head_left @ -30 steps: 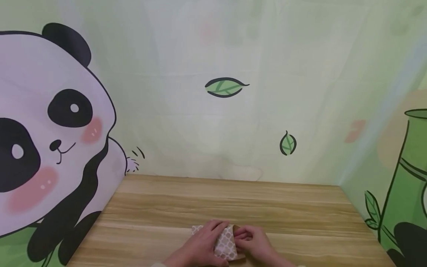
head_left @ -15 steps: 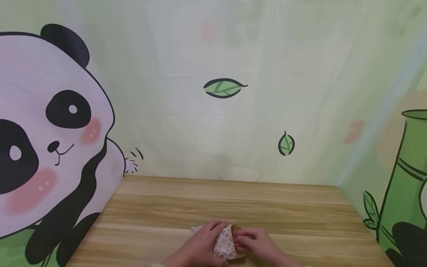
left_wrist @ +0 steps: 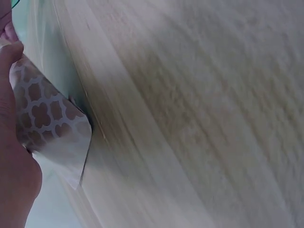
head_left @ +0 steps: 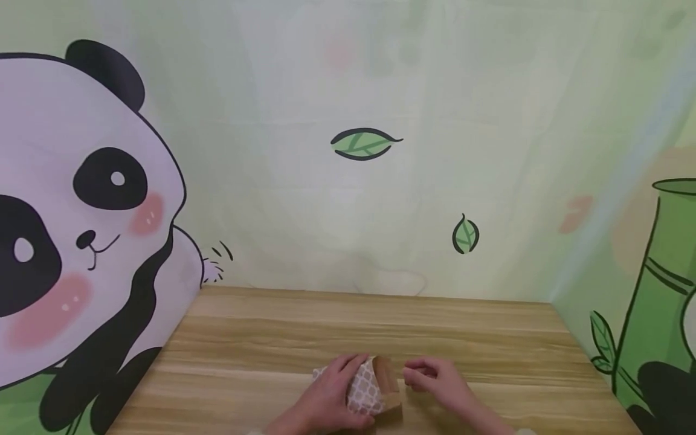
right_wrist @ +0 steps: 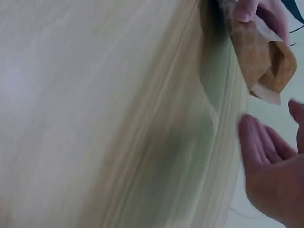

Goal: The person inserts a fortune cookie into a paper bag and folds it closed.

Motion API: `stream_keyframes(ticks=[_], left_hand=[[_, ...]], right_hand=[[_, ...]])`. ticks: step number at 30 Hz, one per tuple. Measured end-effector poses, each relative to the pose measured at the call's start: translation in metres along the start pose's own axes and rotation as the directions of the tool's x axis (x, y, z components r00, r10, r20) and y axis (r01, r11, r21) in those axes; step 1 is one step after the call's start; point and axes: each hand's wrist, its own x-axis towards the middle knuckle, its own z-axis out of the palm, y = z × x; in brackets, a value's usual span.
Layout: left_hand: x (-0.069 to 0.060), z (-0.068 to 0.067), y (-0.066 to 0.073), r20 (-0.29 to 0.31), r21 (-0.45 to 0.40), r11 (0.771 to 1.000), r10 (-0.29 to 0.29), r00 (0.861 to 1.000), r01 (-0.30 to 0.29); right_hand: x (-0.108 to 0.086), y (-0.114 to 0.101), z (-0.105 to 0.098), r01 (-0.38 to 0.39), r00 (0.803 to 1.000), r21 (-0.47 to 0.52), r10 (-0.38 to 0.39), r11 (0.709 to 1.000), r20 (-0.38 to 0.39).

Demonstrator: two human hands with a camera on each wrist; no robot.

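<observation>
Perhaps the patterned paper bag (head_left: 365, 389), gripped by the left hand (head_left: 330, 396) on or just above the tabletop (head_left: 261, 329), crumples if squeezed too hard, or tears if the right hand (head_left: 439, 379), its loosely bent fingers empty near the mouth (head_left: 387, 378), snags it.

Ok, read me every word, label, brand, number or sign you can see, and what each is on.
None to read. The patterned packet, partly covered by the left hand, shows only a pale lattice print; the backdrop shows only drawings and coloured patches.
</observation>
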Motion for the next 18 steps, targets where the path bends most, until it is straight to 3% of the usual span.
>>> stream_keyframes(ticks=[4, 8, 14, 16, 18], left_hand=[[0.001, 0.008, 0.005, -0.077, -0.029, 1.000, -0.008, 0.997, 0.006], [0.004, 0.013, 0.013, -0.122, -0.053, 0.999, -0.017, 0.992, 0.010], [0.006, 0.001, 0.021, -0.078, -0.164, 0.983, -0.096, 0.992, 0.082], [0.007, -0.006, 0.021, -0.057, -0.240, 0.966, -0.111, 0.992, 0.094], [0.010, -0.013, 0.022, -0.041, -0.340, 0.935, -0.126, 0.991, 0.105]], right_hand=[[0.005, -0.003, 0.000, -0.012, 0.993, 0.020, 0.010, 1.000, 0.116], [0.013, -0.012, -0.004, 0.046, 0.990, 0.004, -0.046, 0.999, 0.135], [0.024, -0.036, -0.024, 0.165, 0.979, -0.175, -0.140, 0.971, 0.145], [0.026, -0.043, -0.029, 0.200, 0.972, -0.239, -0.163, 0.950, 0.168], [0.028, -0.050, -0.034, 0.211, 0.969, -0.278, -0.164, 0.937, 0.185]])
